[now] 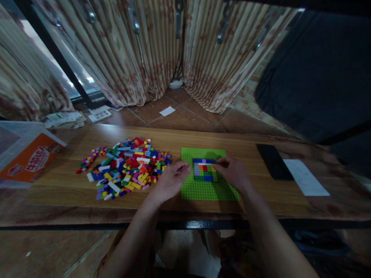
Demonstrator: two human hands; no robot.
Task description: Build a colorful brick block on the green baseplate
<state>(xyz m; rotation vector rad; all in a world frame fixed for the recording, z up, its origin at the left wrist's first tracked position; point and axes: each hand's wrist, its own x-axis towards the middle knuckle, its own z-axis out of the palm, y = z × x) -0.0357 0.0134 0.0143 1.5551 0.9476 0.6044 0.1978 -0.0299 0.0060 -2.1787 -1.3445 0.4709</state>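
Note:
A square of coloured toy bricks (pixel 205 170) stands on a green baseplate (pixel 208 194). Blue, purple, white, red, orange, yellow and green bricks show in it. My right hand (pixel 232 170) reaches in from the right, thumb and fingers pinched together at the square's upper right corner; whatever sits between the fingertips is hidden. On the other side, my left hand (pixel 174 178) hovers by the baseplate's left edge, its fingers loosely bent and apart from the thumb, with nothing visible in it. Close to its left lies a big pile of loose bricks (pixel 127 166).
All this rests on a wooden table (pixel 171 141). At the right lie a black tablet-like slab (pixel 274 161) and a white paper sheet (pixel 305 177). A clear plastic box (pixel 17 131) with an orange label stands far left. Striped curtains (pixel 156 50) hang behind.

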